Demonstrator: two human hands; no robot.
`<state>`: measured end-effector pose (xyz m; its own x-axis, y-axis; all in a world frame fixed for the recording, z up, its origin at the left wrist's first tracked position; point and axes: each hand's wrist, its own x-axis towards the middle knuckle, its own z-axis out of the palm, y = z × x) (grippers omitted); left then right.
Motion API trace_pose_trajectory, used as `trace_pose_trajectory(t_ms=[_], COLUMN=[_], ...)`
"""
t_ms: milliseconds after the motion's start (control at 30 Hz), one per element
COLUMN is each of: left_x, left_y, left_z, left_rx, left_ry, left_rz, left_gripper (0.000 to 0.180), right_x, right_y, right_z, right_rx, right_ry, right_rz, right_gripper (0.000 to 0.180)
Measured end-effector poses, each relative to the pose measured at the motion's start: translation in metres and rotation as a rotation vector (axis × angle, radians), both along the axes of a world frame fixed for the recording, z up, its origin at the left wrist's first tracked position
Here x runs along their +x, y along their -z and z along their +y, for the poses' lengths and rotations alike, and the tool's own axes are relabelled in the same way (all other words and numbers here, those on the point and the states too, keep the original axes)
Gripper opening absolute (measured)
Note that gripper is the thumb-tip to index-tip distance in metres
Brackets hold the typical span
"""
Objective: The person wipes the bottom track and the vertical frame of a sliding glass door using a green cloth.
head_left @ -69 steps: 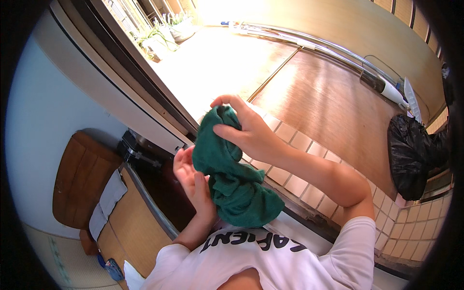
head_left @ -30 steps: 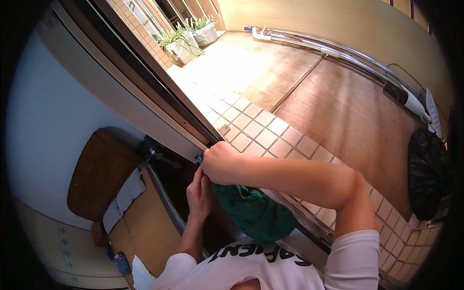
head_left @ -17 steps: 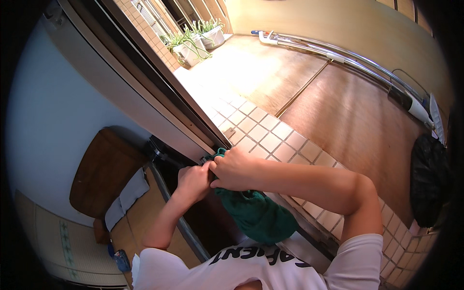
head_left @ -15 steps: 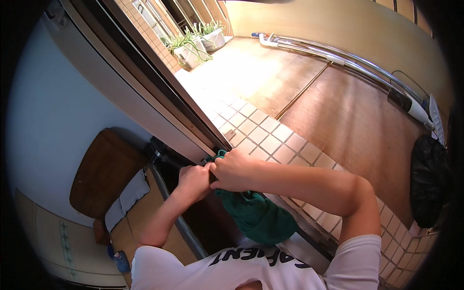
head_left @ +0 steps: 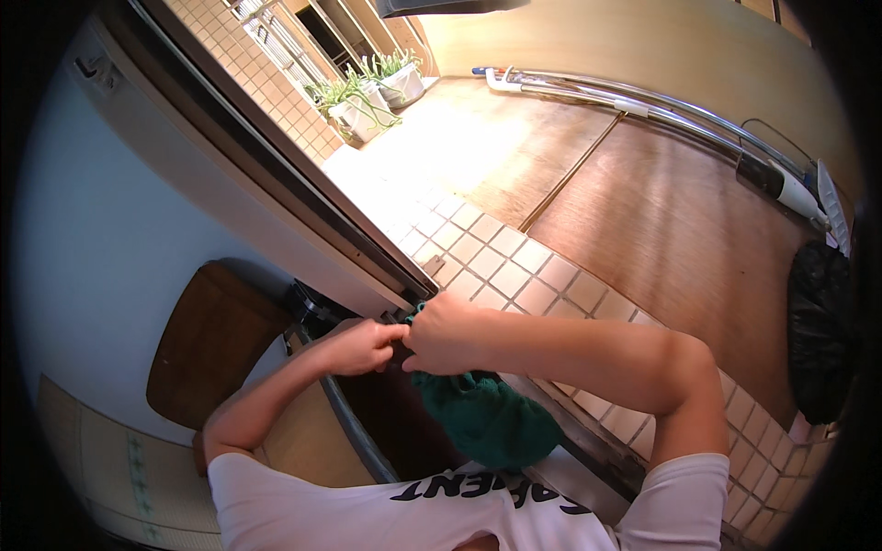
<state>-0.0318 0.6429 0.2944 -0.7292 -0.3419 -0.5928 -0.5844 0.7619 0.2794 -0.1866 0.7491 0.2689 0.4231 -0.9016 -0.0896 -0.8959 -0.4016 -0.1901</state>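
A dark green knitted cloth [head_left: 491, 422], perhaps a garment, hangs gathered in front of my shirt at the door frame. My right hand [head_left: 447, 335] is closed round its bunched upper end, back of the hand upward. A bit of green shows between that hand and the frame. My left hand [head_left: 361, 347] is just left of it, fingers curled and index finger stretched to the right hand's fingers. Whatever the left fingers may pinch is too small to make out. The cloth's lower part bulges out under my right forearm.
A sliding door frame [head_left: 303, 197] runs diagonally from upper left. Right of it lie a tiled sill [head_left: 487, 257] and brown boards [head_left: 661, 230], with metal poles [head_left: 643, 108] and a black bag [head_left: 818, 331]. Potted plants [head_left: 363, 110] stand beyond. A brown chair back [head_left: 211, 340] is at left.
My left hand has shifted slightly left from the right hand, its index finger now stretched out, and its elbow has swung outward. The right hand still holds the green cloth, in nearly the same place.
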Motion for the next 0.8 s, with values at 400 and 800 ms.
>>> trace_pose_trajectory(t_ms=[400, 800], left_x=[-0.02, 0.045], left_y=[0.008, 0.021], left_z=[0.01, 0.016], left_rx=[-0.634, -0.128], left_ry=[0.511, -0.242], left_rz=[-0.363, 0.605], left_gripper=[0.041, 0.038], right_x=[0.015, 0.004], right_y=[0.008, 0.01], right_z=[0.001, -0.006], right_rx=[0.094, 0.118], right_ry=[0.033, -0.017], right_rz=[0.131, 0.088], right_gripper=[0.071, 0.074])
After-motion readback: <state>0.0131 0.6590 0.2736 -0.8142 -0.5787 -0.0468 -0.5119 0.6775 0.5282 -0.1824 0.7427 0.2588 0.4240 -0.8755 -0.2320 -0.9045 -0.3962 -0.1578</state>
